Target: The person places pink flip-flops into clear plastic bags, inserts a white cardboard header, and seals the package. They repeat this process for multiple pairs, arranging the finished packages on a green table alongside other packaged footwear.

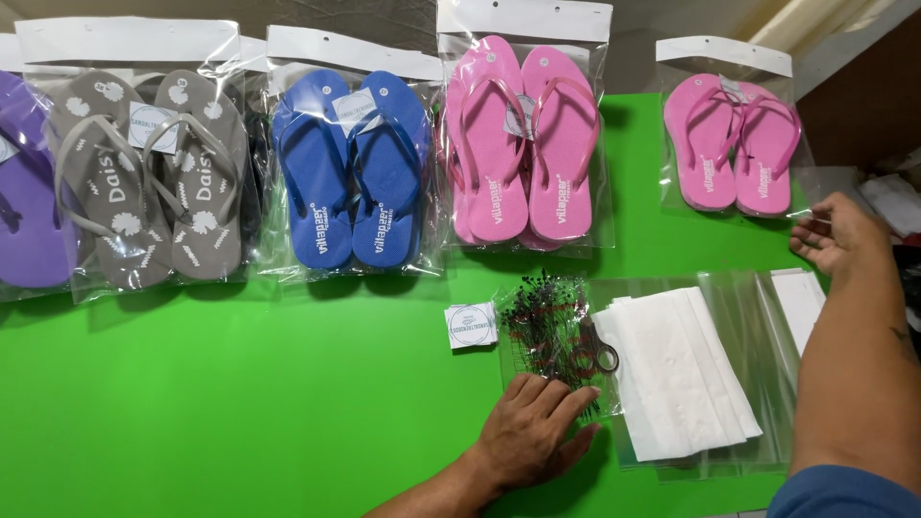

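The left hand (532, 432) rests flat, fingers spread, on the clear bag of small black fasteners (549, 326) at lower centre. The right hand (839, 233), open and empty, hovers beside the small pink flip-flops bag (734, 144) at upper right. Its forearm could, I think, push the white header cards (672, 379) out of their stack.

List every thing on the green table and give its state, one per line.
Left hand: flat, palm down, on the bag of black fasteners.
Right hand: open, empty, beside the small pink flip-flop pack.
Grey flip-flop pack: sealed in its bag, lying flat.
Blue flip-flop pack: sealed, flat.
Large pink flip-flop pack: sealed, flat.
Purple flip-flops: bagged, partly out of frame.
White header cards: stacked, fanned.
Clear bags: empty, flat.
Small tags: stacked.
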